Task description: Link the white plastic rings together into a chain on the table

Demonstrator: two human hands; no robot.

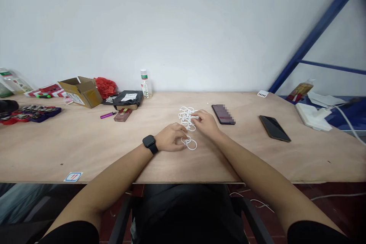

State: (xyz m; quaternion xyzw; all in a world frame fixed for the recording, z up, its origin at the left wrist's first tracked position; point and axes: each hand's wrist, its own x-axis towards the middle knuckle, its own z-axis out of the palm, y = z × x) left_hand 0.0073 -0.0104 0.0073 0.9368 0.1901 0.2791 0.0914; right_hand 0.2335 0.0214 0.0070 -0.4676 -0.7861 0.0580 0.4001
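Note:
A loose heap of white plastic rings point(187, 117) lies in the middle of the wooden table point(85, 141). My left hand point(171, 137), with a black watch point(150, 143) on the wrist, rests knuckles-up just left of the nearest rings, fingers curled onto a ring point(191, 144). On the right side of the heap my right hand point(206, 122) pinches its fingertips together on the rings. What exactly each fingertip holds is too small to make out.
Two dark phones point(223, 114) point(274, 128) lie to the right. At the back left stand a cardboard box point(81, 91), a red bag point(105, 86), a black parcel point(128, 100), a small bottle point(145, 83), a purple lighter point(108, 115) and trays of small parts point(28, 113). A white power strip point(313, 116) sits far right.

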